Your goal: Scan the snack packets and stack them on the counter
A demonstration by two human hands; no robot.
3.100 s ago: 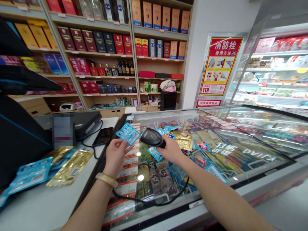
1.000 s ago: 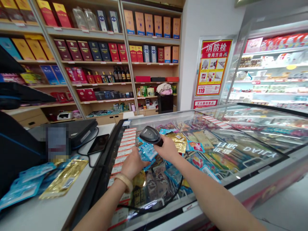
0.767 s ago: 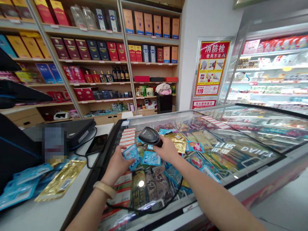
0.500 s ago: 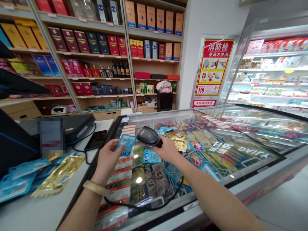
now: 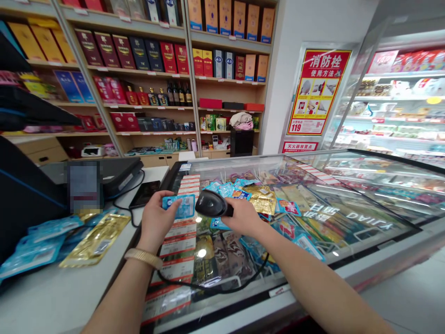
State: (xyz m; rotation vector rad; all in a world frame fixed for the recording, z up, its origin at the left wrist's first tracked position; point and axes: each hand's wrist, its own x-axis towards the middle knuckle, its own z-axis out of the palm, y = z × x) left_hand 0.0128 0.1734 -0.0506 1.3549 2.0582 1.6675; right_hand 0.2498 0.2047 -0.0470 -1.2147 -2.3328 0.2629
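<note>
My left hand (image 5: 158,215) pinches a small blue snack packet (image 5: 186,206) by its left side, with a printed patch facing up near its right end. Close to that packet's right edge, my right hand (image 5: 243,215) grips a black barcode scanner (image 5: 210,204), its head pointing left toward the packet. A black cable (image 5: 222,291) loops below the scanner across the glass. Behind and beside my right hand lie more blue packets (image 5: 225,189) and a gold packet (image 5: 262,199) on the glass lid of the freezer (image 5: 239,163).
On the counter (image 5: 52,301) at left lie blue packets (image 5: 38,250), a gold packet (image 5: 97,241) and a dark phone (image 5: 146,192). A black checkout machine (image 5: 21,185) stands behind them. Shelves of boxed bottles (image 5: 139,55) line the wall; a lit display fridge (image 5: 399,102) is at right.
The packet in my left hand has turned from tilted to nearly level, its printed patch now toward the scanner. The scanner has dipped slightly. The whole view has shifted a little.
</note>
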